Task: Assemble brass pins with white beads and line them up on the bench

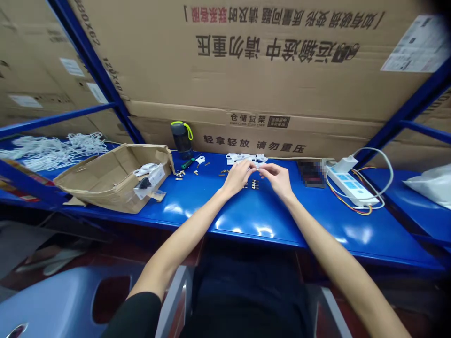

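Fingers [251,162] of left hand [237,176] and right hand [276,179] curl closed together; any held piece is too small to tell. Brass fittings [251,184] sit within easy reach on the bench [303,230].

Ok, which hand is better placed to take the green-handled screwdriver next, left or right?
Left, probably. The left hand is on the screwdriver's side, with the green-handled screwdriver lying off to its left on the blue steel shelf. The right hand is farther away, beyond the left.

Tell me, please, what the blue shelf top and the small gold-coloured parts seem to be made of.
The blue shelf top looks like glossy painted steel, from its reflections. The small gold-coloured parts look like brass by their sheen, but are too small to tell.
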The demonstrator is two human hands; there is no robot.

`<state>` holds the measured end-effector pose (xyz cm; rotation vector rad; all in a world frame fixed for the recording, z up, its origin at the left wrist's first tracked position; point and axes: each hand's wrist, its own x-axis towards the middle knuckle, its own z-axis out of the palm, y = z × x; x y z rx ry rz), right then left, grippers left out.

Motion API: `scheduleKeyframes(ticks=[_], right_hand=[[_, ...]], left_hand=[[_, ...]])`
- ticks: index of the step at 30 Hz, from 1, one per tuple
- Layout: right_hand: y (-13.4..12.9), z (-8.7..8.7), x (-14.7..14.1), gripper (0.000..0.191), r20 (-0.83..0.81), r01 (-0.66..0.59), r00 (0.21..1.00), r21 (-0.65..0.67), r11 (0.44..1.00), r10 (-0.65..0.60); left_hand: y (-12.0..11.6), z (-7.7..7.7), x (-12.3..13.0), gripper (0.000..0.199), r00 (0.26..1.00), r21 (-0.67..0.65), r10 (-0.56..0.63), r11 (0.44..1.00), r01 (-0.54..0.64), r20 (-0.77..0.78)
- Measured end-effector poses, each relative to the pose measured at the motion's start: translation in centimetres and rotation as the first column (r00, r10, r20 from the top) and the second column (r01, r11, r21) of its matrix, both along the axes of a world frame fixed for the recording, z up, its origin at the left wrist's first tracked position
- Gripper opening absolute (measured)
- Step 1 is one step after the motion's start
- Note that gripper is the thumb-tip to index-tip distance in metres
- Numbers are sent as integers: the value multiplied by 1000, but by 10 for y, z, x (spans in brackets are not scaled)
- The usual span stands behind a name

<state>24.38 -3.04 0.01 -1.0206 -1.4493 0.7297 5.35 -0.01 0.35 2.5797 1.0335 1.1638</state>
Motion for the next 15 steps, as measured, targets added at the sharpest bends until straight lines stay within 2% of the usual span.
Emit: scheduleKeyframes(ticks=[7, 15], right_hand=[[-2, 2, -3, 37, -22, 36, 999, 10, 999, -36], [-4, 4, -4, 39, -80, -21, 997, -31, 999, 18]], left_hand=[[-2, 0, 0, 27, 1000, 0, -11, 1000, 11, 0], [-4, -2, 2, 26, 999, -42, -23, 999, 25, 31]])
